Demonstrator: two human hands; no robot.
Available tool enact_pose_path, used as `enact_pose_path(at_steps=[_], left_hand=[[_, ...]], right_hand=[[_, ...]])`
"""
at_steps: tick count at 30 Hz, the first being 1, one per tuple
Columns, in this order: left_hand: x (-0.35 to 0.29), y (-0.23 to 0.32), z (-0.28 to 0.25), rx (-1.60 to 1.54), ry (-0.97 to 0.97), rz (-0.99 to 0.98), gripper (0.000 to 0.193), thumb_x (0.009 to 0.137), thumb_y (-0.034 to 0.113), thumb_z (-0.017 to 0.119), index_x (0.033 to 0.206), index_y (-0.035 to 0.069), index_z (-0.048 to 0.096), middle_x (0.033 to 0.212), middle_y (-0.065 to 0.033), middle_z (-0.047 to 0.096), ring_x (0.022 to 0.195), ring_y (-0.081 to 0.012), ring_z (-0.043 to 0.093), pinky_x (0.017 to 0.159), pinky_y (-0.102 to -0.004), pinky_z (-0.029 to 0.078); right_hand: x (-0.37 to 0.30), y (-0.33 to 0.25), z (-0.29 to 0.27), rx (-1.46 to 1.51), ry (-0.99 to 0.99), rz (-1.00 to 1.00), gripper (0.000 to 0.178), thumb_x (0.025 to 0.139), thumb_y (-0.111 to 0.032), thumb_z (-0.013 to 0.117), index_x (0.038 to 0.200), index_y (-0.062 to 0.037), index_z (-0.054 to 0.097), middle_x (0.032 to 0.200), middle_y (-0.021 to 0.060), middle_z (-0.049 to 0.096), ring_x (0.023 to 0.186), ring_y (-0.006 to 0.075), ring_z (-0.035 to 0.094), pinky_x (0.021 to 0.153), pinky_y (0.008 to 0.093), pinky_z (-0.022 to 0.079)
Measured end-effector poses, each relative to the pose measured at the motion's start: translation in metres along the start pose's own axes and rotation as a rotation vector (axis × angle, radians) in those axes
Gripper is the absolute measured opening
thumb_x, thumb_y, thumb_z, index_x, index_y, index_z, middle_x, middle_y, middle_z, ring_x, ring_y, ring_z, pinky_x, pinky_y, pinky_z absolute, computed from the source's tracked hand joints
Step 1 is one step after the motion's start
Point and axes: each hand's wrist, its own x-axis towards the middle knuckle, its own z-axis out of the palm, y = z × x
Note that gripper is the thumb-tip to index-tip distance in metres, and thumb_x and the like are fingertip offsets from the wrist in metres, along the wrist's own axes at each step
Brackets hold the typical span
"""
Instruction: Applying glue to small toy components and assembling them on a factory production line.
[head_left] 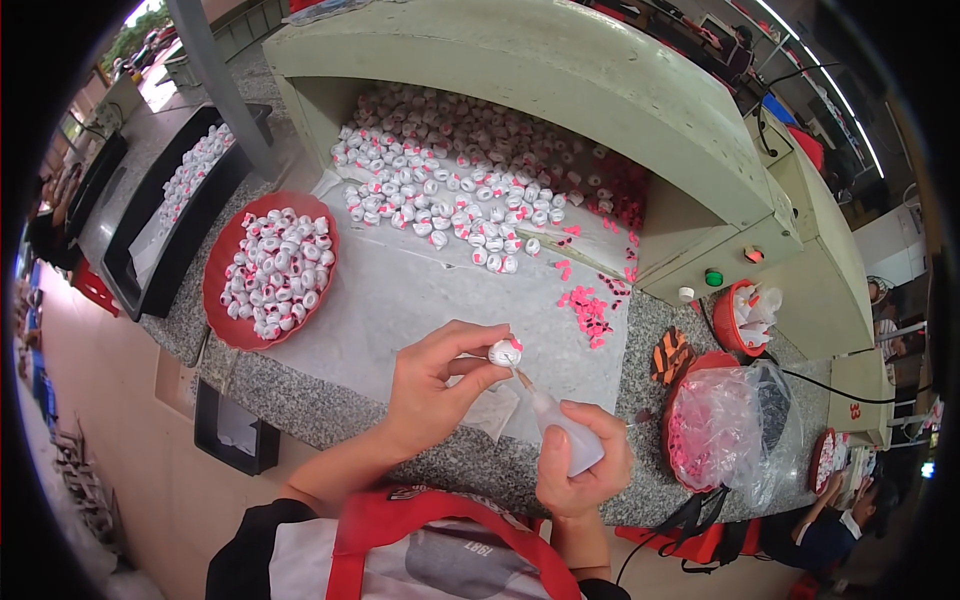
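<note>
Between the thumb and fingers of my left hand [432, 388] is a small white round piece [505, 353] with a pink patch on top. My right hand [590, 462] is wrapped round a translucent squeeze bottle [570, 432]. The bottle's narrow brownish tip meets or nearly meets the lower side of the white piece; I cannot tell if they touch. Beyond my hands, many like pieces [440, 205] lie heaped on a paper-covered surface under a pale green hood. Small flat pink pieces [583, 310] are scattered to the right of my hands.
A red bowl [215, 300] of white-and-pink pieces stands at left, beside a black tray [140, 280]. The green hood [700, 165] spans the back. At right are a plastic-covered red basket [690, 480] and a small orange basket [728, 325]. Another person [835, 525] sits at far right.
</note>
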Motion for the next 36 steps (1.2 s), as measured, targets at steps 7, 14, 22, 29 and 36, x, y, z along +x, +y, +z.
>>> enact_pose_path(at_steps=[7, 14, 22, 29, 36], left_hand=[[0.000, 0.001, -0.002, 0.006, -0.001, 0.001, 0.034, 0.074, -0.013, 0.055, 0.107, -0.005, 0.052, 0.101, -0.0147, 0.053, 0.093, -0.0201, 0.055, 0.078, -0.0289, 0.051], [0.000, 0.003, -0.002, 0.022, -0.007, 0.006, 0.034, 0.073, -0.014, 0.055, 0.106, -0.006, 0.053, 0.101, -0.0153, 0.053, 0.093, -0.0205, 0.055, 0.078, -0.0292, 0.051], [0.000, 0.001, -0.002, 0.030, -0.009, 0.008, 0.034, 0.073, -0.013, 0.056, 0.106, -0.006, 0.053, 0.101, -0.0154, 0.053, 0.093, -0.0207, 0.055, 0.078, -0.0294, 0.051], [0.002, 0.004, -0.004, 0.073, -0.026, 0.035, 0.032, 0.073, -0.013, 0.056, 0.104, -0.005, 0.055, 0.102, -0.0155, 0.053, 0.093, -0.0208, 0.056, 0.077, -0.0287, 0.051], [0.002, 0.003, -0.007, 0.109, -0.026, 0.049, 0.030, 0.073, -0.013, 0.056, 0.102, -0.005, 0.056, 0.104, -0.0163, 0.054, 0.095, -0.0215, 0.055, 0.078, -0.0291, 0.051]], right_hand=[[0.002, -0.001, -0.002, -0.004, -0.018, 0.010, 0.019, 0.071, -0.009, 0.059, 0.087, 0.0020, 0.055, 0.073, 0.0115, 0.059, 0.059, 0.0170, 0.056, 0.055, 0.0259, 0.044], [0.005, 0.002, -0.003, -0.003, -0.019, -0.094, 0.021, 0.070, -0.006, 0.059, 0.088, 0.0033, 0.054, 0.070, 0.0123, 0.059, 0.055, 0.0185, 0.057, 0.050, 0.0262, 0.045], [0.000, 0.000, -0.002, -0.012, 0.003, -0.009, 0.020, 0.072, -0.012, 0.059, 0.086, 0.0017, 0.056, 0.073, 0.0120, 0.060, 0.061, 0.0182, 0.057, 0.056, 0.0262, 0.045], [0.009, 0.000, -0.003, -0.036, -0.064, -0.103, 0.020, 0.067, -0.007, 0.061, 0.085, 0.0007, 0.056, 0.069, 0.0116, 0.059, 0.054, 0.0198, 0.057, 0.050, 0.0268, 0.045], [0.011, -0.002, -0.007, -0.037, -0.102, -0.058, 0.017, 0.069, -0.010, 0.060, 0.083, -0.0002, 0.056, 0.069, 0.0125, 0.061, 0.056, 0.0203, 0.059, 0.052, 0.0276, 0.045]])
